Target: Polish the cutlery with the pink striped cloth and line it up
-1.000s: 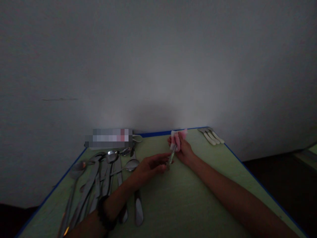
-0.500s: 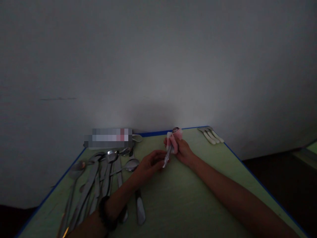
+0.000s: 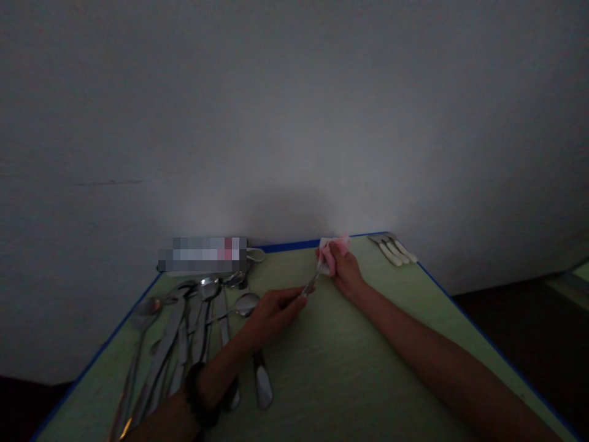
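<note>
Between my hands is a metal spoon (image 3: 313, 281), tilted, its lower handle end pinched by my left hand (image 3: 278, 310). A pink and white cloth (image 3: 327, 258) covers the spoon's upper end, so its bowl is hidden. My right hand (image 3: 346, 271) is closed on this cloth, around the spoon. Close to my left wrist lies loose cutlery, including a spoon (image 3: 246, 304) and a handle (image 3: 263, 387) partly behind my forearm.
Several spoons and other utensils (image 3: 179, 344) lie heaped on the left of the pale green table (image 3: 368, 380). A blurred-out box (image 3: 202, 255) stands at the back left by the wall (image 3: 294, 123). White-handled forks (image 3: 391, 250) lie side by side at the back right.
My right hand and the cloth have shifted slightly right, and the spoon's bowl is now covered. My left fingers have closed on the handle end.
</note>
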Available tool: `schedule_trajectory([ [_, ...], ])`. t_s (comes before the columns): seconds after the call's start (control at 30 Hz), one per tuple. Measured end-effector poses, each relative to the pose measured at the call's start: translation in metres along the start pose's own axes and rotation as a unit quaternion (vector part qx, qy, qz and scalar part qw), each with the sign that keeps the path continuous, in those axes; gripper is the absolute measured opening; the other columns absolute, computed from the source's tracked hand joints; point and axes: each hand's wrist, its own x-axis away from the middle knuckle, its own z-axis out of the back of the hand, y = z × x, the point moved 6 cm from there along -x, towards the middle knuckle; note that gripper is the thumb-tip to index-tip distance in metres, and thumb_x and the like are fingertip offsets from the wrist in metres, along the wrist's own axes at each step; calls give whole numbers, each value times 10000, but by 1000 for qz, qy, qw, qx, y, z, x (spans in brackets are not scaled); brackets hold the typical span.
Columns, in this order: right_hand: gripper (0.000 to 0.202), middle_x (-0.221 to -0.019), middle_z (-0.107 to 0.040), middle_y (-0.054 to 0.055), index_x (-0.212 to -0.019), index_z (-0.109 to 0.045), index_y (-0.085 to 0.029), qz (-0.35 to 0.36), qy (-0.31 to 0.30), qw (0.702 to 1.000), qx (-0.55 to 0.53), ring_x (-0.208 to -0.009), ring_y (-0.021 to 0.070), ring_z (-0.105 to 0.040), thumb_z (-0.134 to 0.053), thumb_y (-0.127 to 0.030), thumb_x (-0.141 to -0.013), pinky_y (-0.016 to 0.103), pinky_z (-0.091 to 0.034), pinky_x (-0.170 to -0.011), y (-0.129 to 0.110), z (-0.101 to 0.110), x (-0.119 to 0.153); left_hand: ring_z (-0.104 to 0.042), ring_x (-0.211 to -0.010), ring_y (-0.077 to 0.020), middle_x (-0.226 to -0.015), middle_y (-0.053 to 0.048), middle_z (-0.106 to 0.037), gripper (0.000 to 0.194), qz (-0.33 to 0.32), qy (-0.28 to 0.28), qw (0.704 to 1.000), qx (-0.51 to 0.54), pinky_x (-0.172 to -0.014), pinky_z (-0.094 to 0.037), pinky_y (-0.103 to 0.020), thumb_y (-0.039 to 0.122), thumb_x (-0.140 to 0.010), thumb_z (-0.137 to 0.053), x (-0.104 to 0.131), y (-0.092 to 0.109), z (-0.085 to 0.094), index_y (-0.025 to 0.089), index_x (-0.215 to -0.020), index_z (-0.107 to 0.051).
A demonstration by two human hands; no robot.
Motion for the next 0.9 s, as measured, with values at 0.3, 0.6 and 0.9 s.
schedule_trajectory([
  [0.3, 160, -637, -652, 9, -763, -591, -158, -64, 16, 997, -46, -590, 116, -605, -639, -308, -733, 236, -491, -598, 14, -6, 16, -381, -504, -92, -555, 51, -426, 332, 0, -19, 1000, 7, -455, -277, -183, 410, -875, -420, -2, -1, -8, 144, -891, -618],
  [0.6, 124, -723, -686, 31, -788, -608, -159, -89, 2, 995, -41, -643, 128, -632, -641, -262, -727, 238, -498, -597, 19, -12, 15, -364, -481, -79, -528, 65, -406, 329, 5, -25, 998, 64, -455, -275, -177, 397, -879, -427, -2, -1, -6, 138, -915, -627],
  [0.9, 247, -686, -682, 35, -734, -643, -147, 36, -26, 993, 105, -601, 124, -608, -645, -392, -704, 248, -476, -619, -10, 9, -5, -290, -432, -61, -490, 83, -325, 461, 42, -50, 987, 144, -416, -213, -170, 408, -846, -478, 1, -13, -7, 91, -1166, -581],
])
